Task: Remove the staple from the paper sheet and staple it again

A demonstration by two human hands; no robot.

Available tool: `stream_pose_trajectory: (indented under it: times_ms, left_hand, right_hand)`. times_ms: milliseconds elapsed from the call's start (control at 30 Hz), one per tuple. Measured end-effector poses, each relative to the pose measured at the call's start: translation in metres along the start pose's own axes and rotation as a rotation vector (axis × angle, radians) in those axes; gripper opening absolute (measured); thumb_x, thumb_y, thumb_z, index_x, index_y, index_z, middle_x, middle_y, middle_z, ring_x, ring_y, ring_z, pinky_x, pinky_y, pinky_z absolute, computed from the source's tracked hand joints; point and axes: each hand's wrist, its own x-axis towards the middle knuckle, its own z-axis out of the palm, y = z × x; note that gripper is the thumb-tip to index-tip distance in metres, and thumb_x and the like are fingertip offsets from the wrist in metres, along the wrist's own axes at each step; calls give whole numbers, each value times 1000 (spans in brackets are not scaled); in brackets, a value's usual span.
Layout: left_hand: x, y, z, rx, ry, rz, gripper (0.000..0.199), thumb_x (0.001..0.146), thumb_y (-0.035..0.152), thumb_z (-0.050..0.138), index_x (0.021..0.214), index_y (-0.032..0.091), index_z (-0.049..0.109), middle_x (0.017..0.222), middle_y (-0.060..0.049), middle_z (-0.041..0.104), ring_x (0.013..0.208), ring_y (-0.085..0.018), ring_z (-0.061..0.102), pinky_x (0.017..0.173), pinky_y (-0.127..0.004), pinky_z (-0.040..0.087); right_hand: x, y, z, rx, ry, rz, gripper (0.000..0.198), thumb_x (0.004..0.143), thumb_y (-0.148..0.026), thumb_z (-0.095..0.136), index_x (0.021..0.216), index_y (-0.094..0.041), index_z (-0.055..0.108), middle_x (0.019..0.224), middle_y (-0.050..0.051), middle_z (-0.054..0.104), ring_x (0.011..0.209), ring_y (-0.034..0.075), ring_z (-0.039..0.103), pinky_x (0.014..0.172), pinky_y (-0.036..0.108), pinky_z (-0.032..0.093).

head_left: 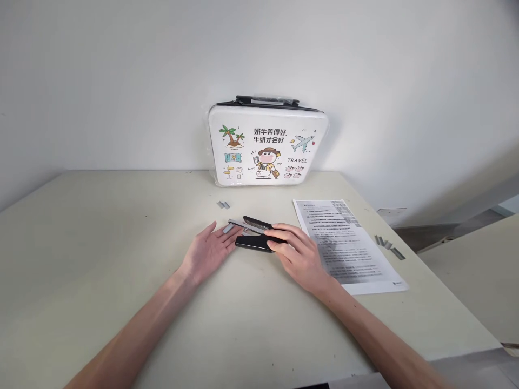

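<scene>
My right hand grips a black stapler by its rear end. The stapler's top cover is raised, and its metal magazine shows between the cover and the base. My left hand is open, palm up, with its fingertips at the stapler's front end. A short grey strip of staples shows at those fingertips; whether it lies on the fingers or touches the magazine, I cannot tell. Two small grey staple strips lie on the table just beyond my left hand.
A white cartoon-printed case with a black handle stands upright against the wall. Printed sheets lie right of the stapler, partly behind my right hand. Several staple strips sit near the table's right edge.
</scene>
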Motion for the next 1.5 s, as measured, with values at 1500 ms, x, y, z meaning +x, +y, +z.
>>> stream_pose_trajectory:
  times_ms: [1500]
  left_hand:
    - [-7,-10,-3,715,-5,409,38,92,40,70,123,20,72,87,-3,65,75,-17,56,79,-31,46]
  right_hand:
    - [-13,11,2,127,-4,382,26,93,-9,62,110,-28,63,123,5,76,120,26,68,88,45,61]
